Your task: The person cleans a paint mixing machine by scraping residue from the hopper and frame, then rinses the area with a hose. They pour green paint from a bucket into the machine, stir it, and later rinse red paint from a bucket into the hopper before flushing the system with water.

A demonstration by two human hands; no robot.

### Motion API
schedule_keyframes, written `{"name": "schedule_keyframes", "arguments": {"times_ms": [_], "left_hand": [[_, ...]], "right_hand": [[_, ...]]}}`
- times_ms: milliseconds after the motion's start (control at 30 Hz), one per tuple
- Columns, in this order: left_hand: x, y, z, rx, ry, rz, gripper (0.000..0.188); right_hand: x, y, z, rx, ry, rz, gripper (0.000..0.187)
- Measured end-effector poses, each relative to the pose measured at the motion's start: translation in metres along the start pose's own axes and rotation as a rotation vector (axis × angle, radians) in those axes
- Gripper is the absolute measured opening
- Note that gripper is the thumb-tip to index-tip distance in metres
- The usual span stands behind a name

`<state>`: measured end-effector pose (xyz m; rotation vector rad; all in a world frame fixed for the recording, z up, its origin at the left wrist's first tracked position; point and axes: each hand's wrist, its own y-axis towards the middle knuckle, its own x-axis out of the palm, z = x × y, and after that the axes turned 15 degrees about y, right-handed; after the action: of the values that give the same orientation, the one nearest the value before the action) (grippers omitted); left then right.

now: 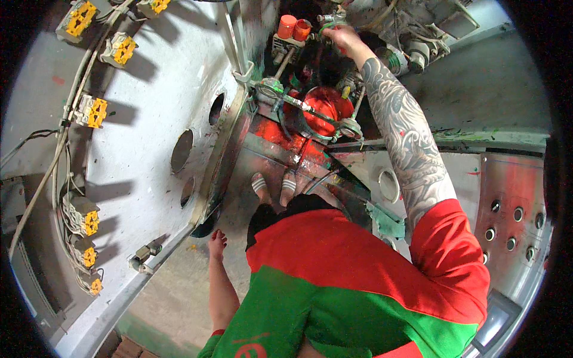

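My right hand (pixel 343 38) reaches far forward into the machine, its fingers closed at a small metal fitting (pixel 336 17) with a green rim beside the fingertips. What lies inside the grip is hidden. Just left of it stand two orange-red cylinders (pixel 287 26) on a metal block. Below the tattooed right forearm is a round container smeared with wet red (pixel 325 110), with a metal bar across it. My left hand (pixel 218 241) hangs low by the machine's pale panel, fingers curled in, with nothing visible in them.
A pale panel (pixel 143 155) with oval holes rises at the left, bearing yellow-and-white connectors (pixel 91 111) and cables. A panel of round knobs (pixel 510 215) is at the right. Red-stained metal surfaces (pixel 274 132) lie ahead of my striped sandals (pixel 288 184).
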<state>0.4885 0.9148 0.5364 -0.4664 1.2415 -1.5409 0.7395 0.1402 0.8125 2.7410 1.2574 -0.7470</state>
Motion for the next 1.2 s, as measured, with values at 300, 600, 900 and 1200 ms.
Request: {"name": "schedule_keyframes", "arguments": {"times_ms": [300, 600, 900, 1200], "left_hand": [[-0.019, -0.008, -0.024, -0.144, 0.103, 0.01, 0.036], [-0.025, -0.005, -0.022, -0.119, 0.058, 0.009, 0.04], [-0.033, 0.011, -0.016, -0.112, 0.062, -0.012, 0.037], [-0.04, 0.038, 0.001, -0.122, 0.24, -0.107, 0.044]], "right_hand": [[-0.002, 0.002, -0.009, 0.015, -0.217, -0.049, 0.057], [-0.005, -0.012, -0.006, -0.015, 0.059, -0.068, 0.035], [-0.008, -0.006, 0.005, -0.079, 0.022, -0.087, 0.033], [-0.02, -0.029, 0.01, -0.453, -0.143, -0.016, 0.053]]}}
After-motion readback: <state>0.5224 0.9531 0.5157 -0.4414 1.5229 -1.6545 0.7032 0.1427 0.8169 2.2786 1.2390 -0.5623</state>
